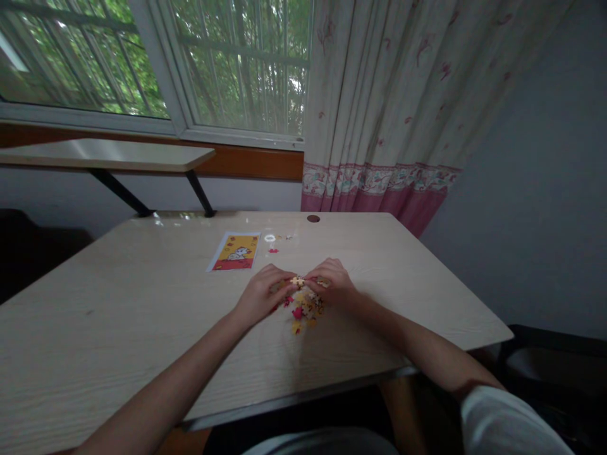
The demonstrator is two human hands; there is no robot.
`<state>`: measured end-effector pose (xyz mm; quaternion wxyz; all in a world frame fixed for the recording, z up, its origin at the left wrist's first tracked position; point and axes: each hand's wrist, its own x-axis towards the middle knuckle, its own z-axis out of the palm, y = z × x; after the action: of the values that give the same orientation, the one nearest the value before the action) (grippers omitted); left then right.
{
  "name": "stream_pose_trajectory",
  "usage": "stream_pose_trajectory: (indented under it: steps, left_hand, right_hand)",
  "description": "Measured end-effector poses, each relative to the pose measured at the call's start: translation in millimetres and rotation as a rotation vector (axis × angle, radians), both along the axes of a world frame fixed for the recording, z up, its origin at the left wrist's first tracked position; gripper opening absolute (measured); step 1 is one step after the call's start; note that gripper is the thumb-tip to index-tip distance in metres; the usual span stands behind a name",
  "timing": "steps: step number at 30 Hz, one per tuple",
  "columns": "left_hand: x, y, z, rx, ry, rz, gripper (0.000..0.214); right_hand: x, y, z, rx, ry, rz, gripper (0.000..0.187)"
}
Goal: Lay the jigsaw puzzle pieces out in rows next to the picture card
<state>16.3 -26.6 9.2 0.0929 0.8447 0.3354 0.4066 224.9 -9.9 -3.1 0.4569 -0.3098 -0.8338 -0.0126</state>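
Between my two hands is a pale yellow jigsaw puzzle piece (pixel 298 281), pinched from both sides. My left hand (pixel 265 292) has its thumb and fingertips closed on the piece's left edge. On the other side, my right hand (pixel 334 283) grips it with the fingers curled. Just below and partly behind the hands lies a loose heap of puzzle pieces (pixel 308 306) in yellow, red and white. Left of the heap's far side rests a picture card (pixel 237 251) with a white animal figure on yellow and red.
A few separate pieces, one of them a red piece (pixel 274 251), lie beyond my hands, by a small white ring-shaped thing (pixel 270 238). The wooden table (pixel 142 316) has a round brown cable hole (pixel 313 218) and a raised shelf (pixel 118 155) at the back left.
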Motion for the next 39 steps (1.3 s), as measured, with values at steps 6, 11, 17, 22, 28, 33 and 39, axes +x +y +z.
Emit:
stream_pose_trajectory:
  steps: [6,11,17,22,28,33,39]
  left_hand:
    - [-1.9,1.4,-3.3,-0.017,0.065,-0.011,0.018]
    - [-9.1,7.6,-4.0,-0.084,0.142,0.062,0.034]
    - [-23.8,16.3,-0.7,-0.167,0.262,0.036,0.020]
    - [-29.6,20.2,-1.0,-0.199,0.298,0.045,0.022]
    - [-28.6,22.1,-4.8,-0.218,0.333,0.029,0.021]
    - [-29.6,21.3,-5.7,-0.211,0.331,0.035,0.021]
    - [-29.5,18.2,-0.2,-0.202,0.333,0.070,0.021]
  right_hand:
    - [1.4,-1.3,0.9,0.013,-0.088,-0.012,0.011]
    - [15.0,6.5,9.9,0.069,-0.079,-0.051,0.010]
    - [34.7,19.3,14.8,0.016,0.080,-0.181,0.010]
    - [35.2,21.2,10.4,-0.028,0.091,-0.162,0.010]
    - [30.1,66.2,1.6,-0.254,0.073,-0.140,0.012]
    - [11.4,126.2,-5.8,-0.501,-0.005,-0.234,0.016]
    - [-7.8,161.3,-13.6,-0.562,-0.083,-0.282,0.012]
